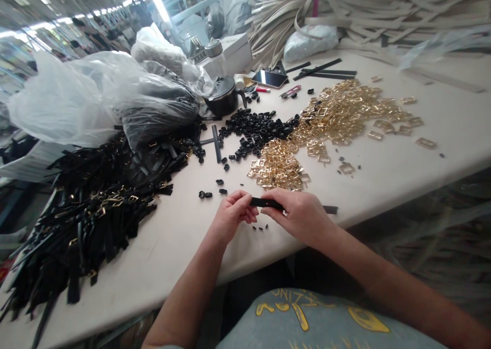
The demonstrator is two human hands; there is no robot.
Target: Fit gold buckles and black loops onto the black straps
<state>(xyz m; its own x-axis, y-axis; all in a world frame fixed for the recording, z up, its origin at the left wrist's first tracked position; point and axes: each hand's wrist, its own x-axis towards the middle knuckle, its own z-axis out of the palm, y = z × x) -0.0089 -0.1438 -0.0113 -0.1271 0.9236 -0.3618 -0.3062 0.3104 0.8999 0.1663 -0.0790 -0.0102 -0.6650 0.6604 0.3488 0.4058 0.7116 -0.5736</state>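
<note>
A short black strap (264,202) is stretched between my two hands, just above the near part of the table. My left hand (237,211) pinches its left end between thumb and fingers. Farther along the strap, my right hand (299,211) grips it, and a black end (330,209) shows past that hand on the right. Gold buckles (278,165) are heaped just beyond my hands. Behind and left of them lies a pile of small black loops (257,126). Several tiny black scraps (261,228) rest on the table below my fingers.
Black straps with gold buckles (103,201) form a large heap at left, under plastic bags (95,93). A larger spread of gold buckles (337,109) lies at right. Farther back are a black lidded pot (222,101), a phone (269,78), black strips (330,73) and pale strap bundles (280,22).
</note>
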